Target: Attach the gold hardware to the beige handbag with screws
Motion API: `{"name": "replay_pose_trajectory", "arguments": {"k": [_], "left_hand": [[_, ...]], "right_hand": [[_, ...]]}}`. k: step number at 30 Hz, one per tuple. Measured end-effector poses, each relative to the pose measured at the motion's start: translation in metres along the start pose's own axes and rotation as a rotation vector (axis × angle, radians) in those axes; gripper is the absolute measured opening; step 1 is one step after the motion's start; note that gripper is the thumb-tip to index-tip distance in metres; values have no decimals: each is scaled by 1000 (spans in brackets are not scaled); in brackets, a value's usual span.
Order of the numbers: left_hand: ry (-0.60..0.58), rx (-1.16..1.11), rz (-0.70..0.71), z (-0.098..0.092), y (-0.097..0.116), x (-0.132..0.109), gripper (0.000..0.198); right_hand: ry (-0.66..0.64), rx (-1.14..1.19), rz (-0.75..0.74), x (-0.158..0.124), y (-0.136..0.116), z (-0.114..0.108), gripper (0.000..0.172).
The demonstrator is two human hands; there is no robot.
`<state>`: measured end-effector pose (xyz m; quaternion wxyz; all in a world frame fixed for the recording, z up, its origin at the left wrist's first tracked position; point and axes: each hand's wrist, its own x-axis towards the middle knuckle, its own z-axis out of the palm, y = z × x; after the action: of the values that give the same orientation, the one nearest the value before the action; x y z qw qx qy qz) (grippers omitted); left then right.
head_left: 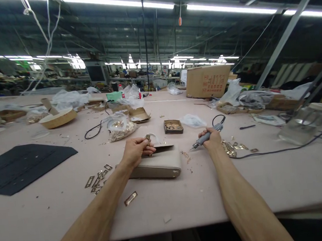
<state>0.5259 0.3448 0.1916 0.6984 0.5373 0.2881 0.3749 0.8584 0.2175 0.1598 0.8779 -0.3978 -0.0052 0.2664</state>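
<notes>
Between the fingertips of my left hand (138, 150) is a small metal plate (148, 137), held above a cream-coloured bag (160, 164) that lies on the table. My right hand (212, 138) is wrapped round a grey electric screwdriver (204, 138), its tip pointing down and left. Small screws (185, 156) lie scattered near that tip, just right of the bag. Rectangular metal frames (96, 182) are heaped left of the bag, and a single metal frame (130, 198) lies in front of it. More gold-coloured metal pieces (231, 148) sit beside my right wrist.
Behind the bag stands a small box of screws (173, 126), with a bag of small parts (122, 131) to its left. A black sheet (27, 164) lies far left. On the right are a clear jar (303, 126) and a dark cable (275, 152). A carton (208, 81) stands farther back.
</notes>
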Motion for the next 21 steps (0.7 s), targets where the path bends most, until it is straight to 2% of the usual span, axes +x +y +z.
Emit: {"name": "replay_pose_trajectory", "arguments": {"k": [16, 21], "left_hand": [[-11, -10, -10, 0, 0, -1, 8], [-4, 12, -2, 0, 1, -2, 9]], "right_hand": [[37, -48, 9, 7, 14, -5, 25], [23, -17, 17, 2, 8, 0, 20]]}}
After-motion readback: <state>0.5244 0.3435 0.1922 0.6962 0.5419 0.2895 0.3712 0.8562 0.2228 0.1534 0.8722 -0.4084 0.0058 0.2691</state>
